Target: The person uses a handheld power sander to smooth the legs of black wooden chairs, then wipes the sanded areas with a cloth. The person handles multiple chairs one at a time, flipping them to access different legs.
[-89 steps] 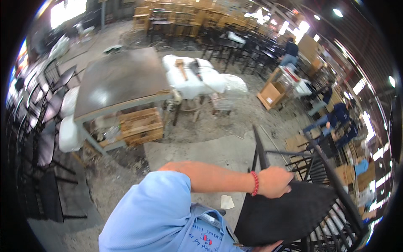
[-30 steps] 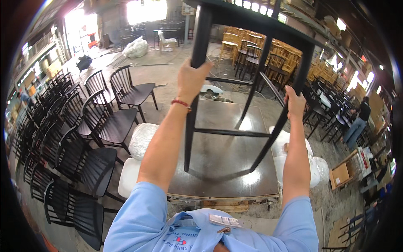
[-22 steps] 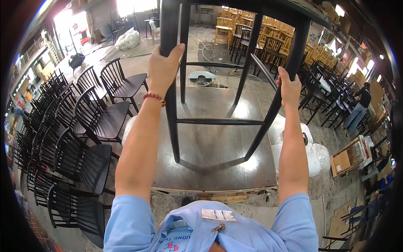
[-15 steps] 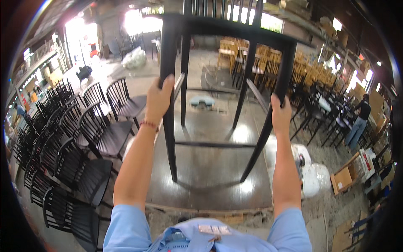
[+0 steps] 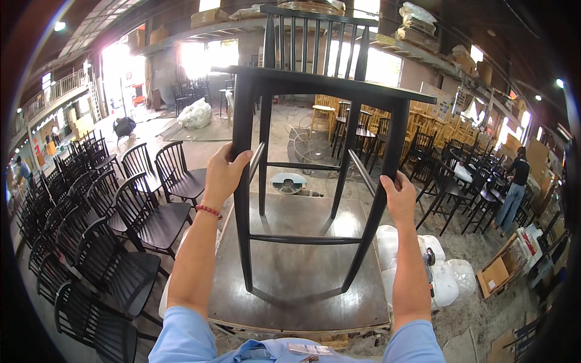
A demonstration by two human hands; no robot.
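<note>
A tall black bar stool with a spindle back (image 5: 302,239) stands in front of me over a brown, shiny platform (image 5: 290,314). Its feet meet the platform top or sit very close above it. My left hand (image 5: 225,172) is closed around the stool's left front leg, thumb across the front face. On the right front leg, my right hand (image 5: 398,195) grips at a slightly lower height, fingers against the outer side. Side rungs run back from both front legs near my hands.
Rows of black spindle-back chairs (image 5: 130,260) stand at left. Black stools (image 5: 448,181) and unpainted wooden chairs (image 5: 423,130) crowd the right, where a person (image 5: 515,187) stands. Wrapped white bundles (image 5: 445,281) lie beside the platform. A pale blue, round-topped object (image 5: 289,183) sits beyond it.
My view has tipped upward, so the stool, platform and my hands appear lower and more of the stool's back shows. Both hands keep their hold on the front legs.
</note>
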